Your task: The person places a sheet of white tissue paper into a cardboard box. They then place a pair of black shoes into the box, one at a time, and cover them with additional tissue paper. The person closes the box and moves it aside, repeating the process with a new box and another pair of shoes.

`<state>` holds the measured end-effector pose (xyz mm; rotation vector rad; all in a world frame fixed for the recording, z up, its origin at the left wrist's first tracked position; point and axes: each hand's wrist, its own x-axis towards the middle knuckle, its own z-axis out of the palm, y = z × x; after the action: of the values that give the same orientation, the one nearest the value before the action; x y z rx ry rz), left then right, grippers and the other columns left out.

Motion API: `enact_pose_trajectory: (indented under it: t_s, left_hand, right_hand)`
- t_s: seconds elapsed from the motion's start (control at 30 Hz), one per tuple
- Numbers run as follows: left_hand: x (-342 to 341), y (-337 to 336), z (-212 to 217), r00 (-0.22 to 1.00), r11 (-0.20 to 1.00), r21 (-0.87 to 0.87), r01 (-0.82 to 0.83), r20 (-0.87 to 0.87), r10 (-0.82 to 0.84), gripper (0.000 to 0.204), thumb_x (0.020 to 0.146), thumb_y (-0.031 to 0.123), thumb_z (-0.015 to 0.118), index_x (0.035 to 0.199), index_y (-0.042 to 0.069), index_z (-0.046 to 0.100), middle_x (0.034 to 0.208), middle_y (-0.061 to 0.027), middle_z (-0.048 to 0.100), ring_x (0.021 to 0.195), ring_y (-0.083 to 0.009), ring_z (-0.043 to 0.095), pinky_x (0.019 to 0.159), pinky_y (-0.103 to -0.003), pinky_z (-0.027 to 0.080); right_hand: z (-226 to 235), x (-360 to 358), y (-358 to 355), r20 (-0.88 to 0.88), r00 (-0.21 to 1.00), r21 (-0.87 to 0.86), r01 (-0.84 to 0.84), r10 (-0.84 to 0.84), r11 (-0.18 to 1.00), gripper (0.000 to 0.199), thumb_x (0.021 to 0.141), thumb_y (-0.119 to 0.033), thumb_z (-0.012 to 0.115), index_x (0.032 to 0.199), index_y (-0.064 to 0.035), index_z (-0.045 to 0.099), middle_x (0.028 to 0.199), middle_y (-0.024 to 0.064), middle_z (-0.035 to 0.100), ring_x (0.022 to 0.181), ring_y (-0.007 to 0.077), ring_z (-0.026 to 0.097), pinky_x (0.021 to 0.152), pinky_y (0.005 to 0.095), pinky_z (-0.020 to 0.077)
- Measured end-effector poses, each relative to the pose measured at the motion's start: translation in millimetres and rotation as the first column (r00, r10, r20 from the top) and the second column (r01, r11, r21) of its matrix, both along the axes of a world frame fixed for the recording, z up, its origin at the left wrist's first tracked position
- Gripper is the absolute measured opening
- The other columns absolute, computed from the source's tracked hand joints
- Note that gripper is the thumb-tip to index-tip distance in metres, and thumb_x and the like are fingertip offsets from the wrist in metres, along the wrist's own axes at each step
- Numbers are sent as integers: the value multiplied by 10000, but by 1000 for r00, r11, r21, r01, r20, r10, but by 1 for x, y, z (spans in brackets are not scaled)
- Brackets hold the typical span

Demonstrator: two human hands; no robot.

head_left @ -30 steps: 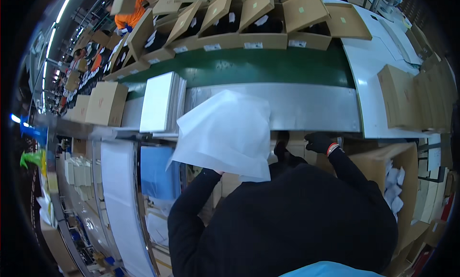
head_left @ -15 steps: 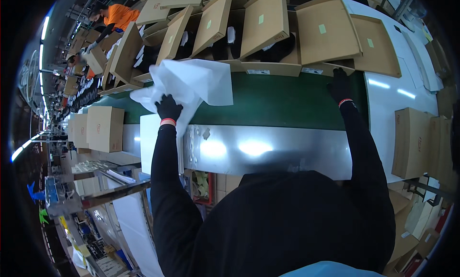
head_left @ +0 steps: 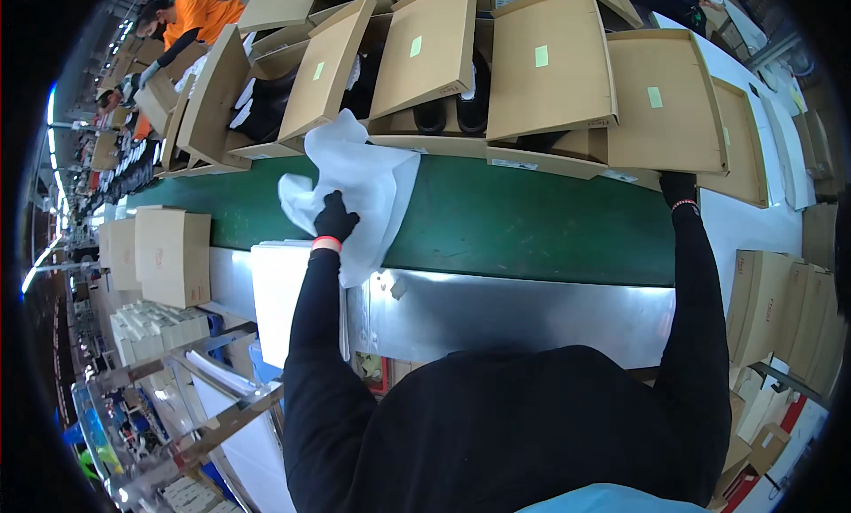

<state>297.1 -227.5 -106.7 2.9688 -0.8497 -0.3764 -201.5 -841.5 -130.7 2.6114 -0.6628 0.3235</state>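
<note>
Clamping white sheet (head_left: 377, 190): left grip (head_left: 335, 219) | right grip (head_left: 680, 188) (closure unclear) now at lid (head_left: 660, 118), earlier at box front (head_left: 634, 178)

The sheet (head_left: 378, 180) is white, the belt (head_left: 532, 225) green, the box lids (head_left: 551, 92) brown, the left hand (head_left: 336, 219) black-gloved.

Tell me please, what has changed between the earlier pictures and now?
The left hand has carried the white sheet forward, over the green belt. The right hand has reached forward to the edge of a cardboard lid; whether it grips is unclear. The white stack stayed on the metal ledge.
</note>
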Motion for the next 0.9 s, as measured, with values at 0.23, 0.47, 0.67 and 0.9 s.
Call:
enact_pose_trajectory:
  t_s: [0.23,0.47,0.67,0.9]
  left_hand:
    - [-14,-27,73,976,875,-482,-50,-210,-60,599,843,292,690,1349,65,464,1129,-141,647,656,-207,648,621,-353,505]
    - [-170,-73,109,820,625,-777,-73,-404,-406,466,906,136,629,1347,86,488,959,-29,652,600,-45,518,534,-215,439]
    - [-345,-156,130,654,406,-827,389,-62,-754,533,802,137,717,1301,107,532,1150,-128,570,936,-258,602,802,-331,500]
    - [-398,-183,87,456,531,-557,639,-281,-844,417,797,147,671,1202,113,576,1257,-199,495,1004,-394,586,839,-442,499]
  right_hand:
    - [84,-77,128,-217,961,505,262,-173,822,239,739,-101,614,967,-50,661,907,176,654,889,346,627,795,452,498]
    - [108,-113,348,-85,990,784,134,-110,606,324,767,-177,669,1032,7,642,931,218,628,850,380,617,752,434,490]
    - [88,-136,449,-171,975,954,200,-142,223,319,836,-212,624,1116,-60,638,980,196,655,875,334,651,773,429,515]
    - [76,-162,437,-96,995,959,92,2,269,347,820,-177,618,1163,-129,641,875,133,684,791,298,670,682,404,527]
